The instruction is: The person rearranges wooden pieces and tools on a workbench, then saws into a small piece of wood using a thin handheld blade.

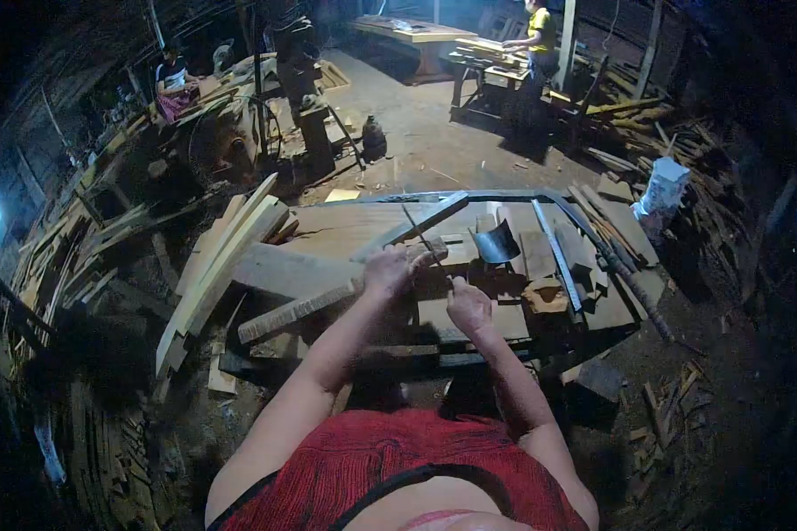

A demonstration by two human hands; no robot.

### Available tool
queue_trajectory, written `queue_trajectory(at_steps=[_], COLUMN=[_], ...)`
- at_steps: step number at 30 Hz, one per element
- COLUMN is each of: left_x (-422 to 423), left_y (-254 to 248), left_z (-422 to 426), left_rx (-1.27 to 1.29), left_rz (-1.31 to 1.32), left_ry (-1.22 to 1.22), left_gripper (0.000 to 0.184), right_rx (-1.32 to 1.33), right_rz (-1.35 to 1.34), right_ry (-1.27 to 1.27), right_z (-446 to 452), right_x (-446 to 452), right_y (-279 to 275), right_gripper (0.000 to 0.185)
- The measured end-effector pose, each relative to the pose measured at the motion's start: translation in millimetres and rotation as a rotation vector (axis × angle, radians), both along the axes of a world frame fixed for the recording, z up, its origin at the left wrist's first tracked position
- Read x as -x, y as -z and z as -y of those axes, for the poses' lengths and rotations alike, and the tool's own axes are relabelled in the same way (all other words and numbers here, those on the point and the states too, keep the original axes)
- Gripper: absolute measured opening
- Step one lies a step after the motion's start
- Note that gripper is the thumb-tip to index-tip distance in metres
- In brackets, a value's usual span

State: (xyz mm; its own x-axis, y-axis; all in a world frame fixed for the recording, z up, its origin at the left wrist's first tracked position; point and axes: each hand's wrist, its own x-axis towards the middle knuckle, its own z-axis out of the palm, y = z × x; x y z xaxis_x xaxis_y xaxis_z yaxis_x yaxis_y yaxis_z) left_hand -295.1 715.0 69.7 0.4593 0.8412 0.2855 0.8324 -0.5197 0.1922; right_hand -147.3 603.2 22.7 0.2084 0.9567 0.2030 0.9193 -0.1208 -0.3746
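My left hand is closed on a piece of wood, whose pale end sticks out to the right of the fingers. My right hand grips the near end of a thin, dark, straight tool. The tool runs away from me across the wood, just right of my left hand; whether it is a saw or a file I cannot make out. A ridged wooden bar lies to the left of my left hand. Beyond the hands are a long straight strip and a curved dark metal sheet.
The workbench also bears stacked boards at left, a light metal strip and a wood block at right. Scrap wood lies around. One person sits far left; another person stands at a far table.
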Motion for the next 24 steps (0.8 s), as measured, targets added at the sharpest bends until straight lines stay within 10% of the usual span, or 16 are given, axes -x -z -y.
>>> queue_trajectory(at_steps=[24], left_x=[-2.3], left_y=[7.8], left_z=[-3.0], left_rx=[-0.047], left_rz=[-0.028], left_ry=[-0.012], left_gripper=[0.05], right_rx=[0.207], right_rz=[-0.2], right_ry=[0.11], right_z=[145.4], right_x=[-11.5], right_y=[8.6], right_gripper=[0.022])
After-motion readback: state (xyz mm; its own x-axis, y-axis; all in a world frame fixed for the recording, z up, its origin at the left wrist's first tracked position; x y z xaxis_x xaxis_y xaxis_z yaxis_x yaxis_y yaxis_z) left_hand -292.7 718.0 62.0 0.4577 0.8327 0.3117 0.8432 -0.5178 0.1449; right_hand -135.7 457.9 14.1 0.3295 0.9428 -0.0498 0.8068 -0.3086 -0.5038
